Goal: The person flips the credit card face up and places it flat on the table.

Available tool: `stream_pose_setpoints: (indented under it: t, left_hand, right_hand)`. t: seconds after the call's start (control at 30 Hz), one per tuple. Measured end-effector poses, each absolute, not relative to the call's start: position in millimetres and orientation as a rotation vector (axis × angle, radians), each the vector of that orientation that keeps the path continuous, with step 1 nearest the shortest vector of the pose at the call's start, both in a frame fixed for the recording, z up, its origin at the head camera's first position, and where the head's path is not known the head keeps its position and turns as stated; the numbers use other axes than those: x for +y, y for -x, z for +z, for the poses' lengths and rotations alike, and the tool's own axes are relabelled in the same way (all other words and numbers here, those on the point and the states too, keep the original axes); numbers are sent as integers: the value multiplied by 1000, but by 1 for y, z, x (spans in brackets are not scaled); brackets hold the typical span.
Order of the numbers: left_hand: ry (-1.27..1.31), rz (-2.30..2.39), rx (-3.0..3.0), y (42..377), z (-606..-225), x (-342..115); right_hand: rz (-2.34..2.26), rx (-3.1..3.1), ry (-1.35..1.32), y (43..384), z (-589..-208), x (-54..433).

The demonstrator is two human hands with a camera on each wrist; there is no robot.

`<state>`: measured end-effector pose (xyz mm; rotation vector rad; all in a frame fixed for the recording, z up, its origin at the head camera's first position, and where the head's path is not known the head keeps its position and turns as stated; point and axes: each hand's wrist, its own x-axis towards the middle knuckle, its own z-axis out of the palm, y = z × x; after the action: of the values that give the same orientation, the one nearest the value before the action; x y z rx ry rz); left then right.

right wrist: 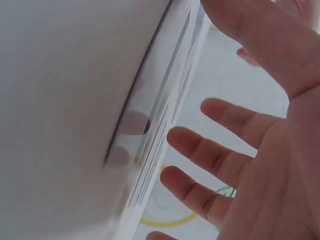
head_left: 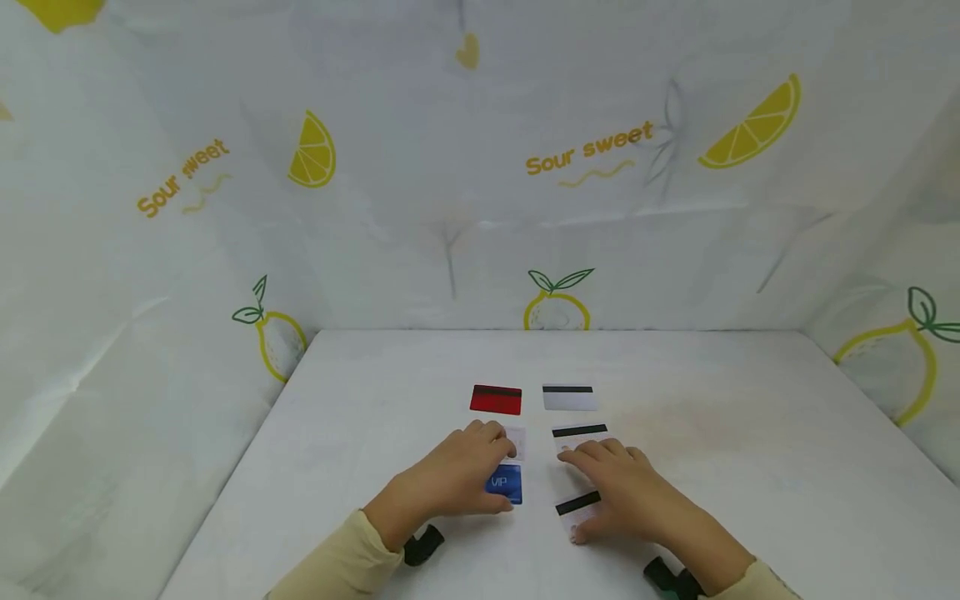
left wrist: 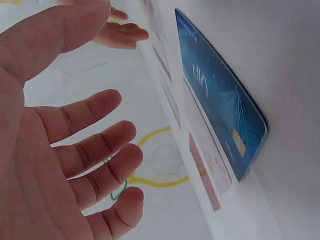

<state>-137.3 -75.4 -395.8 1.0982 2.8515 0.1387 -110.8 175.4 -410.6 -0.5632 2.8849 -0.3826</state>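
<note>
Over the white surface (head_left: 352, 417), well in from its left and right edges, I see the left hand (head_left: 461, 475) wide and relaxed above a blue VIP card (head_left: 508, 482) and a pale card (head_left: 519, 442), the right hand (head_left: 637, 493) likewise spread above two white striped cards (head_left: 578, 504). Nearer the surface's far edge lie a red card (head_left: 495, 403) and another striped card (head_left: 570, 400).

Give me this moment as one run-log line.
left hand: empty, by blue VIP card | right hand: empty, by nearest striped card | red card: flat, far row, left
</note>
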Motion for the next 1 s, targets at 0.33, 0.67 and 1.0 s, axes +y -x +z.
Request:
stream_pose_setpoints:
  t: [0.33, 0.67, 1.0]
  left_hand:
    - [-1281, 102, 2784, 139, -399, -37]
    - [-1203, -63, 2707, 142, -411, -6]
    - [-1093, 32, 2711, 150, -416, 9]
  right_hand:
    - [-370, 2896, 527, 107, -416, 215]
    - [-498, 2912, 442, 109, -423, 230]
    - [-523, 2931, 353, 113, -427, 237]
